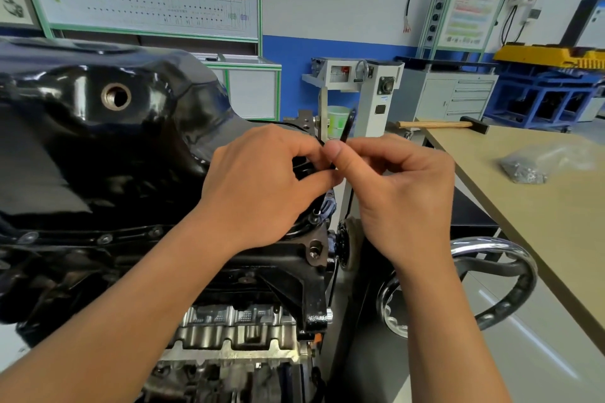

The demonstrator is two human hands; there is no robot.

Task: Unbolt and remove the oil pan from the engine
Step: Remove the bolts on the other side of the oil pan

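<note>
Black oil pan [98, 147] sits on top of the engine [229, 321], which is mounted upside down. An open drain hole [116, 96] shows on the pan's near wall. Flange bolts [104, 239] are seated along the pan's lower edge.

Both hands are at the pan's right end. The left hand [262, 183] has its fingers curled, with thumb and forefinger pinching a slim black tool [347, 127]. The right hand [402, 196] has the same grip on it, thumb and forefinger closed on the shaft from the other side. The tool's upper end sticks up past the fingers; what kind of tool it is cannot be told.

Right of the pan is a chrome handwheel [510, 271]. Further right, the worktop [540, 222] carries a hammer [435, 124] and a clear bag of small metal parts [527, 170].
</note>
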